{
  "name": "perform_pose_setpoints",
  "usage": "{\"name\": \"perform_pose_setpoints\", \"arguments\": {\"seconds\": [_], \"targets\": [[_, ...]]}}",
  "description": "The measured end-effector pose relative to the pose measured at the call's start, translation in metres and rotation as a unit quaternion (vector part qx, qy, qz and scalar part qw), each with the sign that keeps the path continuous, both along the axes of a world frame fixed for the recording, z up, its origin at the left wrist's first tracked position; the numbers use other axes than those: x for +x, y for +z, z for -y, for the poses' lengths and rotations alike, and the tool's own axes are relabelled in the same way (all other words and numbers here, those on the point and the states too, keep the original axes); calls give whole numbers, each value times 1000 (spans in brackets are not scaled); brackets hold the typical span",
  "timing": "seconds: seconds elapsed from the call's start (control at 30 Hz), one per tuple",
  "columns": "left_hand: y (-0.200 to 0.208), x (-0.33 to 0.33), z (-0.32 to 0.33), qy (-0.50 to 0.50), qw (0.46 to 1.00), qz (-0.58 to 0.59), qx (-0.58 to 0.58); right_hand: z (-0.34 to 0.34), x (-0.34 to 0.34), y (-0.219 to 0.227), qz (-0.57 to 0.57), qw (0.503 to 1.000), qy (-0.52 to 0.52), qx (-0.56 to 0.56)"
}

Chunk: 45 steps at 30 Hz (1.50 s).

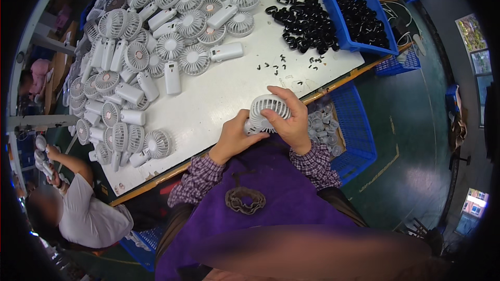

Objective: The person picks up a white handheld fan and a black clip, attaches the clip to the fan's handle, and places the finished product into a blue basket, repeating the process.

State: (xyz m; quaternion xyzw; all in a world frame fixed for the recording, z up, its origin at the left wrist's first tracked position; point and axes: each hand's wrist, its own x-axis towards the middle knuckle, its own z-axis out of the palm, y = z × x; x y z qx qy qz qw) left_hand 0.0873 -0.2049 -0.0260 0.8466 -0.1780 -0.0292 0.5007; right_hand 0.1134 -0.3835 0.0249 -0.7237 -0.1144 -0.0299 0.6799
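Near the table's front edge, above my lap, I hold a white handheld fan in both hands. My left hand is closed round its lower end, which the fingers mostly hide. With thumb across the grille and fingers behind the rim, my right hand grips the round head. A large heap of similar white fans covers the left and back of the table. Beyond my hands lies a pile of small black curved parts, with several tiny black bits scattered in front of it.
A blue tray of black parts stands at the table's back right. Below the right edge, a blue crate holds clear plastic pieces. At the left, a person in a white shirt handles fans. The white table has a wooden edge.
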Motion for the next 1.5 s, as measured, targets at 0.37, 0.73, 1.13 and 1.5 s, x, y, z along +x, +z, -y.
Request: {"name": "perform_pose_setpoints", "arguments": {"seconds": [0.37, 0.73, 1.13, 1.5], "targets": [[-5, -7, -24, 187, 930, -242, -204, -20, 55, -40, -35, 997, 54, -46], [-5, -9, -41, 97, 774, -339, -526, 33, 205, -69, 52, 863, -184, -467], [3, 12, -27, 155, 847, -250, -442, 18, 97, -35, -257, 917, 81, 294], [3, 16, -11, 212, 961, 15, -176, -33, -10, -35, -269, 948, 147, 87]]}}
